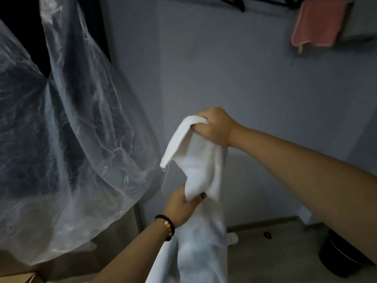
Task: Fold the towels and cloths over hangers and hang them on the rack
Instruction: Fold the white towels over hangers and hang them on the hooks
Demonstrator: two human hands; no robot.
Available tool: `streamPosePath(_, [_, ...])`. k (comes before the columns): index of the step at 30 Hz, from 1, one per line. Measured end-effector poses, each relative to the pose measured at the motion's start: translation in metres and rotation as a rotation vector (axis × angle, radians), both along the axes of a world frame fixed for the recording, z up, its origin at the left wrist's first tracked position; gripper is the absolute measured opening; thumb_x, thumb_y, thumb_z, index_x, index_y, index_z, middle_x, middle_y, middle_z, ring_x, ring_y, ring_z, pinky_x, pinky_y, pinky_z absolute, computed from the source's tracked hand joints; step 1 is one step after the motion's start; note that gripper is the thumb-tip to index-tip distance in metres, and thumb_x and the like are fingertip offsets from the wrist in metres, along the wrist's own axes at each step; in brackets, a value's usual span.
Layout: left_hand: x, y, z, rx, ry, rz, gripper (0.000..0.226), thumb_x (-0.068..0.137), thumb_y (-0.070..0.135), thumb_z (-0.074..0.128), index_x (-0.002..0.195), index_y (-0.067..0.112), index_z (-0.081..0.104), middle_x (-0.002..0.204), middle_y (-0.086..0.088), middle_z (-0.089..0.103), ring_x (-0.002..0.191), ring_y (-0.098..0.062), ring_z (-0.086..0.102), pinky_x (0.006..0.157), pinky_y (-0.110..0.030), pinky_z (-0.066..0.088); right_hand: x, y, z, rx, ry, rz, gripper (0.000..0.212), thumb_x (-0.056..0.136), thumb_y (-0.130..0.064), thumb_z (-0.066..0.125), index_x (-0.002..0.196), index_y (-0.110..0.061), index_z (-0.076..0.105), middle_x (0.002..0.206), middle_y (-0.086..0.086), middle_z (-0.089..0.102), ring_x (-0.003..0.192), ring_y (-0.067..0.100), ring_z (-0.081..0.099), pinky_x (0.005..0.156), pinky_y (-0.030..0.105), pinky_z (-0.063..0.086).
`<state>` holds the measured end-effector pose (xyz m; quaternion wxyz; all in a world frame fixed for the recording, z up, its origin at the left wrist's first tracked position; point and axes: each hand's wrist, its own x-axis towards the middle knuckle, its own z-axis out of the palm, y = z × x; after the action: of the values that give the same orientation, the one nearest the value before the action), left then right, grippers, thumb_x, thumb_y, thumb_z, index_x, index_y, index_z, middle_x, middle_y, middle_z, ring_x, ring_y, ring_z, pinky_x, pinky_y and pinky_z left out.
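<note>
Nearest you, your left hand [180, 207], beaded bracelet [167, 226] at the wrist, pinches a fold of the white towel [201, 174] between thumb and fingers. The towel hangs in the air before you, its long axis near vertical, the lower end dropping out of view. Higher up, your right hand [214, 127] grips its top edge, fingers curled round it. Left hangs clear plastic sheeting [67, 127]. Far off, a pink cloth [318, 23] hangs from what may be the rack, blurred.
</note>
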<state>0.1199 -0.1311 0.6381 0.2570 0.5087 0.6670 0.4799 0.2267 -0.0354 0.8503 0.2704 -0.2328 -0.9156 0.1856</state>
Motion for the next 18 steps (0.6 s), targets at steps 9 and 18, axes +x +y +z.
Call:
streamPosePath(9, [0.077,-0.003,0.096,0.322,0.042,0.185,0.015,0.101,0.024,0.048,0.099,0.027,0.063,0.091,0.013,0.066,0.078,0.010,0.059,0.069,-0.009,0.046,0.140,0.008,0.025,0.000,0.169,-0.135,0.020,0.083,-0.033,0.067,0.087,-0.020,0.054,0.082,-0.010,0.056,0.070,0.003,0.052,0.060,0.022,0.039])
streamPosePath(18, [0.198,-0.045,0.217,0.495,-0.113,0.258,0.035,0.099,0.045,0.045,0.086,0.019,0.065,0.081,0.006,0.068,0.064,0.002,0.064,0.055,-0.016,0.050,0.229,-0.037,-0.035,-0.554,0.108,0.220,0.087,0.063,-0.043,0.086,0.136,-0.029,0.041,0.132,-0.013,0.054,0.116,0.001,0.055,0.094,0.021,0.049])
